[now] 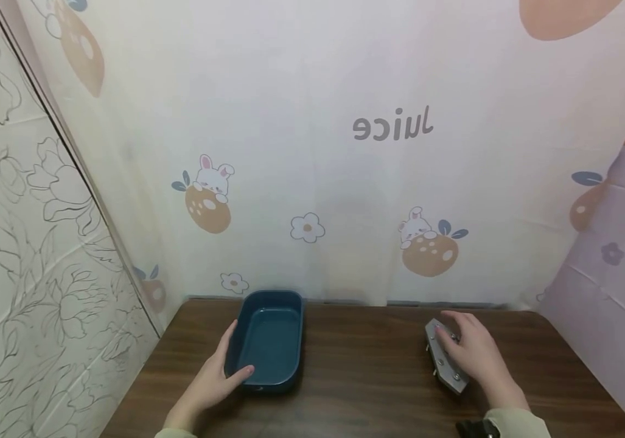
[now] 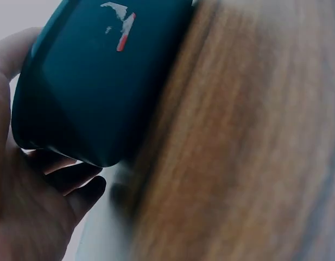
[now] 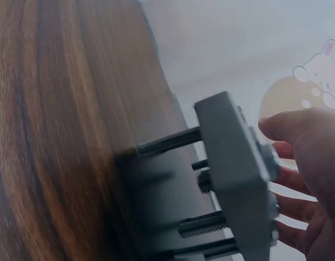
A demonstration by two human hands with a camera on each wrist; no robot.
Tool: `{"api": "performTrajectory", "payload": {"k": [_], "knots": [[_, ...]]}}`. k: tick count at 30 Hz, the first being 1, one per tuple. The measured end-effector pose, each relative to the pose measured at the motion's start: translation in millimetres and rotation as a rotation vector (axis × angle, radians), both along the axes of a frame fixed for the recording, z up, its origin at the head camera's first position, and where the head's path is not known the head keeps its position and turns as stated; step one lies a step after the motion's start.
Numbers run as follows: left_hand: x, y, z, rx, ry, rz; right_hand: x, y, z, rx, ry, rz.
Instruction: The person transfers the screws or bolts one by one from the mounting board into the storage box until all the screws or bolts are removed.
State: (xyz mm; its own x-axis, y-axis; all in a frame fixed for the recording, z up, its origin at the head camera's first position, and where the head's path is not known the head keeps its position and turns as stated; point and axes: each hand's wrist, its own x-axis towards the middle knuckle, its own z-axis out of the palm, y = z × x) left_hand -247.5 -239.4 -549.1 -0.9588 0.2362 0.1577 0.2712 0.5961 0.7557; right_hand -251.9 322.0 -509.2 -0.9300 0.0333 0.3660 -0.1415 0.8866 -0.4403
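Observation:
A deep teal-blue rectangular dish (image 1: 271,347) with rounded corners rests on the left half of the brown wooden table. My left hand (image 1: 210,377) holds its near left corner, thumb at the front rim and fingers along the left side. The left wrist view shows the dish's outer wall (image 2: 102,81) beside the palm. On the right is a grey metal block (image 1: 446,356) with bolts through it; their threaded shanks (image 3: 170,142) point down to the table. My right hand (image 1: 476,353) hovers over its bolt heads, fingers loosely bent and spread. Whether the fingertips touch is unclear.
The wooden table (image 1: 367,365) lies under both things. A printed curtain (image 1: 334,182) hangs along its back edge. A floral panel (image 1: 33,243) stands on the left, and a pale sheet (image 1: 613,304) hangs on the right.

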Motion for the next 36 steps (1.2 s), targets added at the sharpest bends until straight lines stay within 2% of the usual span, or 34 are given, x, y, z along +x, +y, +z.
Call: {"api": "performTrajectory", "payload": {"k": [7,17,25,30,36], "knots": [[2.0,0.3,-0.6,0.034,-0.050,-0.010,-2.4,-5.6,-4.1,0.009,-0.028,-0.025],[0.2,5.4,-4.3,0.029,-0.105,-0.011,-4.7,-3.8,-9.1,0.020,-0.002,-0.034],[3.4,4.7,-9.3,0.088,-0.097,-0.020,-11.0,-5.5,-5.1,0.023,-0.069,-0.038],[3.9,4.1,-13.8,0.084,-0.079,-0.043,-13.3,-4.2,-6.4,0.020,-0.081,-0.046],[3.7,6.9,-13.1,0.100,-0.087,-0.045,-12.9,-5.1,-7.9,0.010,-0.100,-0.068]]}}
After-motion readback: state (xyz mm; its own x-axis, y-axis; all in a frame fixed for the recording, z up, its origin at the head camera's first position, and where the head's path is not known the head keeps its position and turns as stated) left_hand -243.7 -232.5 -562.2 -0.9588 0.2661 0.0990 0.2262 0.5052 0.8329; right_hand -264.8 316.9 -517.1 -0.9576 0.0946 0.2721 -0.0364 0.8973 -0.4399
